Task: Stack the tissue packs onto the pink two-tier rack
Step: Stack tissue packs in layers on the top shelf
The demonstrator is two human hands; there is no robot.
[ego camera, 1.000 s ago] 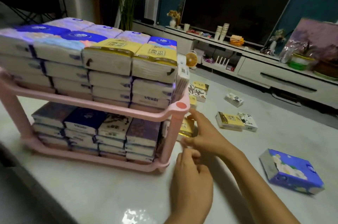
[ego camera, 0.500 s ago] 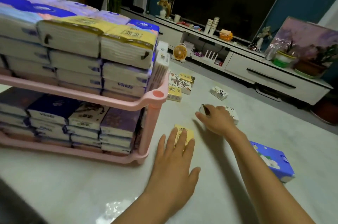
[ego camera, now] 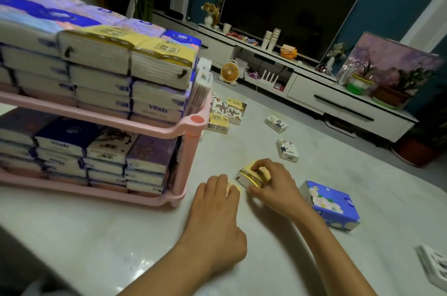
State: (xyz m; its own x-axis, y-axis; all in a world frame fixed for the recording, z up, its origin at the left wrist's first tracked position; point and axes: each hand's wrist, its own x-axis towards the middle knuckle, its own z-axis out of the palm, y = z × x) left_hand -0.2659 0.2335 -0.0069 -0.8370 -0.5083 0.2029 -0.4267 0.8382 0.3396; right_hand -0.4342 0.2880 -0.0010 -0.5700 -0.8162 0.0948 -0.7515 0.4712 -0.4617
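Back from beside the white pack (ego camera: 287, 150), the right hand (ego camera: 278, 189) pinches a yellow tissue pack (ego camera: 249, 178) just right of the left hand (ego camera: 215, 208), which rests with relaxed fingers on a second yellow pack (ego camera: 229, 190), with the pink rack (ego camera: 186, 124) at its left on the desk (ego camera: 96, 235).

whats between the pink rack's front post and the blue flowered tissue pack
Head view: the left hand resting on a small yellow pack, and the right hand gripping a gold-yellow tissue pack.

A small yellow-and-gold tissue pack (ego camera: 250, 178) is gripped by the right hand (ego camera: 275, 189) on the pale glossy tabletop (ego camera: 96, 235), near the pink two-tier plastic rack (ego camera: 189, 162) filled with tissue packs (ego camera: 157, 68). Another small yellow pack (ego camera: 235, 188) is largely covered by the flat left hand (ego camera: 214, 203).
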